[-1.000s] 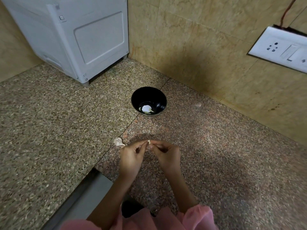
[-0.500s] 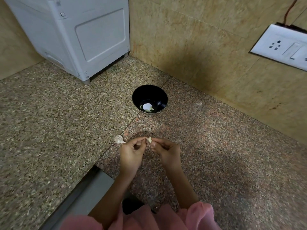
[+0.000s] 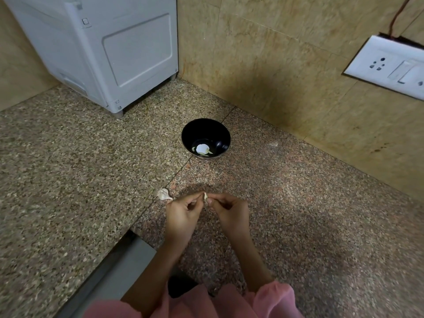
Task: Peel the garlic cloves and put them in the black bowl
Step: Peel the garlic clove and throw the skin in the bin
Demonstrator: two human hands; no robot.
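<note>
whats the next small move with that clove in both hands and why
Likely pull the skin off the garlic clove: the left hand and right hand both pinch it at their fingertips, above the counter, short of the black bowl, where a peeled piece already lies.

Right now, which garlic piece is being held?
The clove pinched between left hand and right hand; the counter piece lies loose, the white piece sits in the black bowl.

Left grip (image 3: 182, 218) and right grip (image 3: 230, 214) meet fingertip to fingertip over the surface (image 3: 68, 180), both pinching one garlic clove (image 3: 205, 196). Black bowl (image 3: 195, 134) stands beyond them, well apart, holding one white peeled clove (image 3: 202, 148). A papery garlic piece (image 3: 164, 194) lies just beside the left grip.
</note>
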